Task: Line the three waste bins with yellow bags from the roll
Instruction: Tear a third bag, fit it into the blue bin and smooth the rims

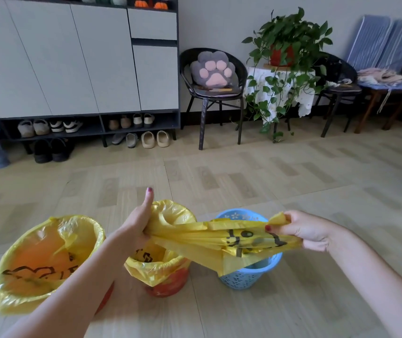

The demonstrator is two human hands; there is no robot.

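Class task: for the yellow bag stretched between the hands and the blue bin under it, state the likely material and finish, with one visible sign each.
Yellow bag: probably thin plastic film, slightly glossy; it crumples into fine folds, shines, and carries black print.
Blue bin: likely moulded plastic, smooth and matt; its wall shows a regular pattern of small cut-out holes.

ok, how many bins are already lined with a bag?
2. The large bin at far left and the red bin in the middle each wear a yellow bag. The blue bin on the right is bare; both hands stretch its bag above it.
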